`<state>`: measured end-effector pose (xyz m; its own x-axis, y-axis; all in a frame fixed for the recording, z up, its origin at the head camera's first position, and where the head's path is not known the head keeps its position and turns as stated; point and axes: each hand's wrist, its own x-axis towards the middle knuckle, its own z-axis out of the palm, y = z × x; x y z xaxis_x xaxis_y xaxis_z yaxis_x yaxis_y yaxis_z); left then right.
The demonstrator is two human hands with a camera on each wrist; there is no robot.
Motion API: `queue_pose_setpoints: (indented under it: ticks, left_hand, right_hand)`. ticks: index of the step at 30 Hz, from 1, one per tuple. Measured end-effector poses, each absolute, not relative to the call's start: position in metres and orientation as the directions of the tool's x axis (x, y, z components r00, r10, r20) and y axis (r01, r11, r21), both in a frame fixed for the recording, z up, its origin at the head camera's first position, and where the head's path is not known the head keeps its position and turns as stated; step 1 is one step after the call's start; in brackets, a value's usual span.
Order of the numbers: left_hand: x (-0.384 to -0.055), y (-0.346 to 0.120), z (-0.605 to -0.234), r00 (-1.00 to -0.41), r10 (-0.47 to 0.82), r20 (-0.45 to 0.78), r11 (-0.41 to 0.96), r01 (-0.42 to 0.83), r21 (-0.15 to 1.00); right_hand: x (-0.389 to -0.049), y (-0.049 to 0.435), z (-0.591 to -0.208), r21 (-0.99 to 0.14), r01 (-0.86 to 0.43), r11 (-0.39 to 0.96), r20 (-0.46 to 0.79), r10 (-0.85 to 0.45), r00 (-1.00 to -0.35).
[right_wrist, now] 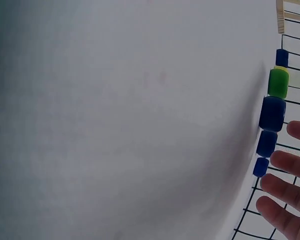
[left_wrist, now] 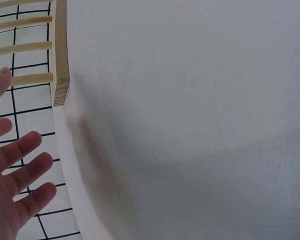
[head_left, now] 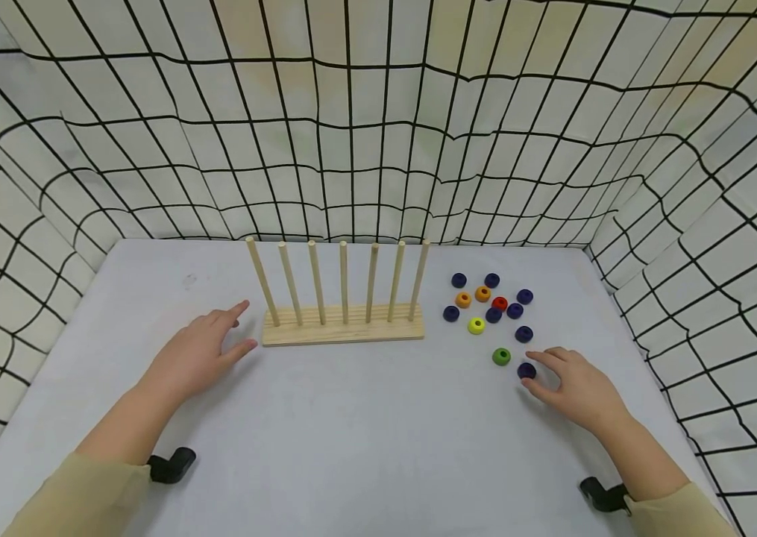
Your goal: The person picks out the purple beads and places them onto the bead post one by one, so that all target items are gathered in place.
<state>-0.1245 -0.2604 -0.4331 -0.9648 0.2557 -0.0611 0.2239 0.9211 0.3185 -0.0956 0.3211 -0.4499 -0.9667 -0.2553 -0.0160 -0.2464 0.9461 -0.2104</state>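
Note:
My left hand [head_left: 193, 354] hovers at the left end of a wooden rack [head_left: 344, 334] with several upright pegs, fingers spread and holding nothing. The left wrist view shows its loose fingers [left_wrist: 32, 197] near the rack's end [left_wrist: 61, 90]. On the right, my right hand [head_left: 579, 388] reaches around a dark blue bead [head_left: 526, 371], thumb and index finger on either side without a visible grip. In the right wrist view its fingers [right_wrist: 290, 165] are spread beside the blue bead [right_wrist: 273, 114]. A green bead [head_left: 502, 356] lies just left of that bead.
Farther back lie a yellow bead [head_left: 476, 325], a red bead [head_left: 500, 303], two orange beads [head_left: 463, 300] and several dark blue beads [head_left: 523, 334]. White panels with a black grid [head_left: 351, 149] enclose the back and sides of the white table [head_left: 365, 447].

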Motion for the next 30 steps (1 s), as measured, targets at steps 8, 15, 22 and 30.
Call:
queue_pose_setpoints:
  ticks: [8,15,22,30]
  left_hand:
    - [-0.132,-0.257,-0.44,-0.961,0.255,-0.104,0.918,0.206,0.339]
    - [-0.14,-0.254,-0.447,-0.957,0.255,-0.141,0.918,0.194,0.345]
    - [-0.15,-0.256,-0.458,-0.95,0.262,-0.168,0.915,0.189,0.356]
    - [-0.159,-0.255,-0.463,-0.943,0.265,-0.201,0.914,0.179,0.364]
  right_hand:
    - [-0.099,0.322,-0.453,-0.208,-0.229,0.951,-0.05,-0.244,-0.968]
    - [-0.101,0.324,-0.457,-0.211,-0.227,0.951,-0.067,-0.246,-0.967]
    - [-0.102,0.323,-0.457,-0.204,-0.22,0.954,-0.096,-0.243,-0.965]
    - [-0.105,0.323,-0.456,-0.198,-0.222,0.955,-0.119,-0.248,-0.962]
